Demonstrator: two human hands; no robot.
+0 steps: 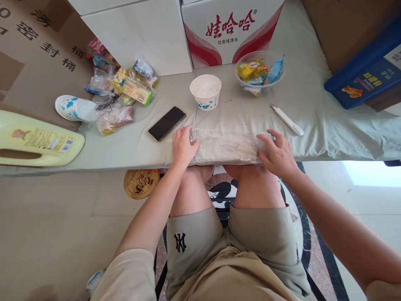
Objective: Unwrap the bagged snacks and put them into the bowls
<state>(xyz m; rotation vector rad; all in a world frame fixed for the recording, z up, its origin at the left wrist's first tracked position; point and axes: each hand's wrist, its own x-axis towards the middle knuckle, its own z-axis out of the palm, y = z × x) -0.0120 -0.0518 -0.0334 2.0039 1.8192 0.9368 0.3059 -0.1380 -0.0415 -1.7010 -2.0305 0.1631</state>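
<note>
A clear, crinkled plastic bag (224, 144) lies flat along the table's near edge, between my two hands. My left hand (184, 145) rests at its left end, the thumb apart from the fingers. At the other end, my right hand (278, 152) touches the plastic with spread, slightly bent fingers. Just beyond the bag stands a white paper bowl (205, 103) with a blue leaf print and something clear inside. A dark phone (167, 123) lies left of my left hand. Past my right hand is a white utility knife (287, 120).
A clear plastic bowl (260, 88) holds wrapped snacks. More wrapped snacks (120, 92) are heaped at the left, near a tipped paper cup (67, 108) and a yellow jug (40, 140). Cartons (232, 37) stand along the back, and a blue box (366, 67) is at right.
</note>
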